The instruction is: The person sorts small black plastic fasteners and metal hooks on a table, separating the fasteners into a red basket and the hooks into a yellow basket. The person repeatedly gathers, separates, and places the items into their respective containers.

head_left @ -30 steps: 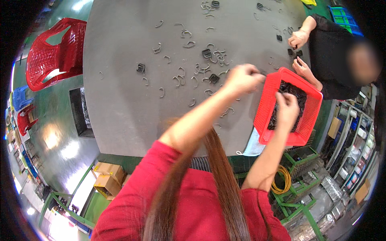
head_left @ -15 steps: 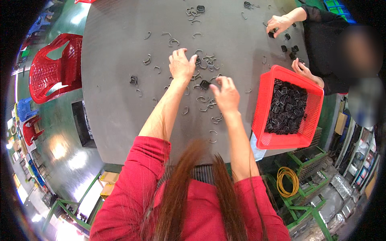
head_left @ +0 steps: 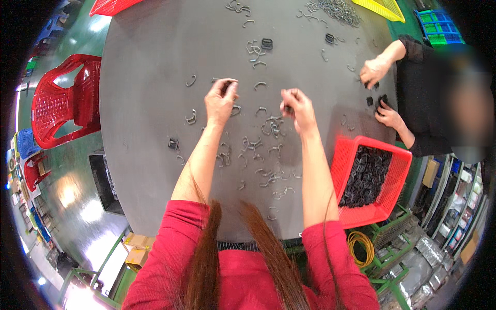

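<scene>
My left hand (head_left: 219, 103) is closed, its fingers curled round a small dark piece that looks like a black plastic buckle (head_left: 225, 89), mostly hidden by the fingers. A bent metal wire hook (head_left: 214, 80) shows at its fingertips; whether they touch it I cannot tell. To the right, my right hand (head_left: 300, 111) pinches another black plastic buckle (head_left: 288, 109) between thumb and fingers. Both hands hover over the grey table (head_left: 144, 62). Loose wire hooks (head_left: 272, 125) lie scattered between and below them. One black buckle (head_left: 173, 143) rests left of my left forearm.
A red basket (head_left: 380, 218) full of black buckles stands at the table's right edge. Beyond it, a co-worker's hands (head_left: 376, 71) handle black pieces. At the far side are a pile of metal hooks (head_left: 341, 11), a yellow basket (head_left: 385, 8) and another red basket (head_left: 111, 5).
Both hands have closed and moved apart, and the black buckles near them have left the table. My view has shifted, bringing the far hook pile and yellow basket into sight.
</scene>
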A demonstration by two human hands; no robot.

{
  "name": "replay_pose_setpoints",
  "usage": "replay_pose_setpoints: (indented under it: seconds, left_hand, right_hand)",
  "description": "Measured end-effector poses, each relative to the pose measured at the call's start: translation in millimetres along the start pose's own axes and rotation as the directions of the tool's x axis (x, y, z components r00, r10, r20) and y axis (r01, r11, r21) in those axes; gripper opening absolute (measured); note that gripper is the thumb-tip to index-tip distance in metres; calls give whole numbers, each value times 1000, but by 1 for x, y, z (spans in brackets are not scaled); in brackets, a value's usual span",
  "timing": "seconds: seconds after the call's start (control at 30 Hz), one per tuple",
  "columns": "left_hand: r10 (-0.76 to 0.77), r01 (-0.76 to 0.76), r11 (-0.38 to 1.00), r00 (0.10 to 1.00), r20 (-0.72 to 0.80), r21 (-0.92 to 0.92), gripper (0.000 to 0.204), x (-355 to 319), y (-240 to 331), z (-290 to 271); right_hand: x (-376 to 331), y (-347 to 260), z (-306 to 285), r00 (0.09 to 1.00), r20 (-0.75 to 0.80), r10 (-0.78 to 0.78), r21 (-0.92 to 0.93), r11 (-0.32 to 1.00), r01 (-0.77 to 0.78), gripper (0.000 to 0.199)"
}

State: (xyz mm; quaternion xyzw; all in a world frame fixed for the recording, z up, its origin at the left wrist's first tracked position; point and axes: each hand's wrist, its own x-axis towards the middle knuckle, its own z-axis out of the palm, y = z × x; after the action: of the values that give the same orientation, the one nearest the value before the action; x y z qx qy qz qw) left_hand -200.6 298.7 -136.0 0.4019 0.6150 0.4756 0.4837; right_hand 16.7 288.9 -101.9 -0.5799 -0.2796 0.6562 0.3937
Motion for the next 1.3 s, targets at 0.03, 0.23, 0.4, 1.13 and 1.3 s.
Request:
replay_pose_setpoints:
  seconds: [0.03, 0.23, 0.4, 1.13, 1.3]
  left_hand:
    - [83, -70, 990, 991, -103, 125, 11, 12, 1, -6]
    - [394, -259, 830, 899, -192, 494, 10, 41, -19, -25]
    - [425, -278, 815, 883, -199, 508, 9, 40, -22, -22]
    - [298, -360, 921, 897, 327, 149, 17, -96, 79, 116]
    - [318, -328, 941, 769, 554, -85, 27, -218, 123, 191]
  right_hand:
    - [32, -13, 6, 993, -46, -110, -133, 986, 103, 24]
    - [149, -63, 60, 915, -190, -357, -888, 460, -4, 43]
    - [194, -66, -27, 745, -277, -606, -665, 681, 307, 31]
    - [-157, -52, -100, 653, -622, -432, -480, 870, 118, 21]
    - [-257, -18, -209, 593, -674, -440, -641, 748, -174, 40]
